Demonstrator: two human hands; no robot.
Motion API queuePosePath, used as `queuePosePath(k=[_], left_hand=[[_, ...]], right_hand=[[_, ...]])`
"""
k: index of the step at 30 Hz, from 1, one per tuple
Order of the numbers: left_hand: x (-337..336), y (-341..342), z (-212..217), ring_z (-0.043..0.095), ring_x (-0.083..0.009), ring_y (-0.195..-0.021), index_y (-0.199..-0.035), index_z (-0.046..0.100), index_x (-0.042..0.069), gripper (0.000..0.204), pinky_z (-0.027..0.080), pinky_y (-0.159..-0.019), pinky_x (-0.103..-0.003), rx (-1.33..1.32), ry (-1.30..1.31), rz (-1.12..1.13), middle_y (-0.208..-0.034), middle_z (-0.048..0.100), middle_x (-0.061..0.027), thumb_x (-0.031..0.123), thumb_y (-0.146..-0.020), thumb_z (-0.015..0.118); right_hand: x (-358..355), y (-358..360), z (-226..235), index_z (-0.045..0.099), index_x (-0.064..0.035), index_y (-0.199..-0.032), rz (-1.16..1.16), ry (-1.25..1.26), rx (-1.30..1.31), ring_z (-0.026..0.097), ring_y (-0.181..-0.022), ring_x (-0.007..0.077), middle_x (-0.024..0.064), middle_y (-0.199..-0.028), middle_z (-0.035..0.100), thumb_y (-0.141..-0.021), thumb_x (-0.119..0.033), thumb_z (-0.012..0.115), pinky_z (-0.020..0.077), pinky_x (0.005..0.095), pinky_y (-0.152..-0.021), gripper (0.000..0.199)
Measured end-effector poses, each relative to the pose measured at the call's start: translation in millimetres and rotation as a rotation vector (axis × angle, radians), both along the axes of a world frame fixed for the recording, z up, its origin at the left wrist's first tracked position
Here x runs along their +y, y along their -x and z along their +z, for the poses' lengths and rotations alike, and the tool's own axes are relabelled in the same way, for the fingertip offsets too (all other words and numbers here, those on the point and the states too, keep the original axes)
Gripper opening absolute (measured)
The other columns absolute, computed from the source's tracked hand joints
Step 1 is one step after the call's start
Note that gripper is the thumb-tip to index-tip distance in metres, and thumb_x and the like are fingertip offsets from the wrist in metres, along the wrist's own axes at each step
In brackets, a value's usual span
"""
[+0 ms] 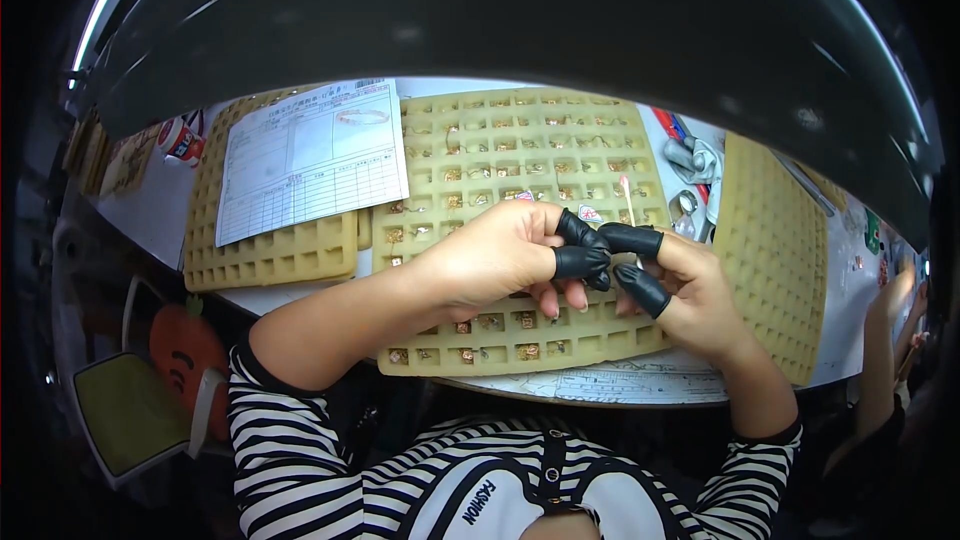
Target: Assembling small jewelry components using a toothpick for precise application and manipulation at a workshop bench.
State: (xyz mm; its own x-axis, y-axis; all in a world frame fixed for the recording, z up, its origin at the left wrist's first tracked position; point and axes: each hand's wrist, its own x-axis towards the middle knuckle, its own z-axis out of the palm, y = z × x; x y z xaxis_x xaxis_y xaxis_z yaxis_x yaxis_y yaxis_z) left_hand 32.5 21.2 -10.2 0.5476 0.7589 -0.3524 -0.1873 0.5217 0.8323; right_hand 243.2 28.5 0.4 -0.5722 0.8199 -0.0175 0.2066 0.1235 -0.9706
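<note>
My left hand point(490, 252) and my right hand point(693, 290) meet over a pale yellow tray point(610, 345) divided into small square compartments. Black finger cots cover the thumb and forefinger of each hand. Both hands are closed in a pinch, fingertips almost touching; whatever is between them is too small or hidden to make out. Many compartments hold tiny copper-coloured and silvery pieces, perhaps jewellery parts. A thin stick with a pink tip point(626, 198) stands up from the tray just beyond my right fingers. Beside it lies a small red-and-white tag point(589, 213).
A printed form point(310, 180) lies across another yellow tray point(270, 268) on the left, near a red-and-white cup point(181, 143). To the right are a grey cloth point(700, 162) and a third tray point(770, 260). Another person's arm point(880, 340) is at far right; a chair point(130, 410) stands lower left.
</note>
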Motion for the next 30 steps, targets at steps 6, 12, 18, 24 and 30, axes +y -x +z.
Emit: queuePosePath(k=[6,12,18,24,30], left_hand=[[-1.6,-2.0,2.5,0.057,-0.0096,-0.053,-0.09,0.057,0.001,0.008,0.046,-0.05,-0.02,0.062,-0.038,0.005,-0.073,0.064,-0.0086,0.006,-0.084,0.056],[-4.7,-6.1,10.6,0.052,-0.008,-0.049,-0.091,0.057,0.0,0.01,0.043,-0.047,-0.02,0.207,-0.091,-0.011,-0.073,0.063,-0.0073,0.002,-0.084,0.05],[-5.0,-4.1,8.9,0.053,-0.0085,-0.05,-0.091,0.057,0.0,0.012,0.044,-0.047,-0.02,0.182,-0.091,-0.023,-0.073,0.063,-0.0074,0.001,-0.084,0.048],[-5.8,-4.1,8.4,0.054,-0.0091,-0.052,-0.092,0.057,-0.001,0.013,0.045,-0.05,-0.021,0.155,-0.072,-0.014,-0.074,0.063,-0.0086,0.0,-0.084,0.046],[-5.8,-4.8,7.3,0.055,-0.009,-0.052,-0.092,0.056,-0.001,0.014,0.045,-0.05,-0.021,0.152,-0.076,0.009,-0.074,0.063,-0.0086,-0.002,-0.082,0.047]], right_hand=[[5.4,-6.2,-1.8,0.065,-0.0005,-0.089,-0.022,-0.231,-0.116,0.055,-0.063,0.011,0.0064,-0.075,0.061,-0.076,0.0,0.064,0.0422,0.022,-0.052,0.013],[6.1,-10.8,-5.5,0.064,-0.0006,-0.088,-0.012,-0.45,-0.087,0.055,-0.062,0.0122,0.0067,-0.074,0.061,-0.075,0.001,0.062,0.0405,0.0236,-0.049,0.014],[6.2,-10.9,-5.6,0.063,0.0005,-0.089,-0.023,-0.463,-0.07,0.055,-0.062,0.0125,0.0075,-0.074,0.06,-0.076,0.002,0.061,0.0405,0.0235,-0.05,0.013],[4.9,-11.4,-4.3,0.063,0.0005,-0.089,-0.032,-0.428,-0.085,0.055,-0.062,0.012,0.0069,-0.074,0.06,-0.076,0.002,0.061,0.0404,0.0232,-0.051,0.013],[6.9,-10.6,-4.9,0.063,0.0006,-0.089,-0.024,-0.481,-0.086,0.054,-0.062,0.0112,0.0066,-0.076,0.059,-0.077,0.002,0.06,0.0399,0.0228,-0.05,0.013]])
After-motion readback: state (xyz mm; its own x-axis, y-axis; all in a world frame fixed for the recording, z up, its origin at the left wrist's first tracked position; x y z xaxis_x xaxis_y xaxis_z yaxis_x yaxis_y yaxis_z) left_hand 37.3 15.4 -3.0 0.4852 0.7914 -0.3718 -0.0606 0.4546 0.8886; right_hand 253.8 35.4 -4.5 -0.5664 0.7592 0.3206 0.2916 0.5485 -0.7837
